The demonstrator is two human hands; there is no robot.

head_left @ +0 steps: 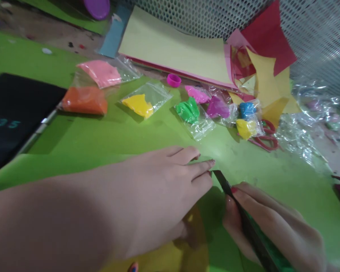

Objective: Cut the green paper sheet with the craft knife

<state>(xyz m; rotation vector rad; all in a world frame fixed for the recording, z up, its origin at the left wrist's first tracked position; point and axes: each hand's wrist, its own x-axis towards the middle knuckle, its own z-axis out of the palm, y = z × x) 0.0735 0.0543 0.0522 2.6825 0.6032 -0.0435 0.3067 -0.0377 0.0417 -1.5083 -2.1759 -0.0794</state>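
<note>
My left hand (170,181) lies palm down with its fingers stretched out, over the edge of a round yellow piece (198,241) on the green surface (124,139). In my right hand (272,223) is a long dark cutting tool (251,226), gripped between thumb and fingers. The tool's slanted tip points at my left fingertips, very near them. A small coloured mark shows on the yellow piece at the bottom edge. What lies under my left palm is hidden.
Bags of coloured clay, orange (85,100), yellow (138,105) and green (188,110) among them, lie beyond my hands. Red-handled scissors (266,141) are at the right, a black device (14,113) at the left. Paper sheets (175,49) lie by a perforated panel (198,15).
</note>
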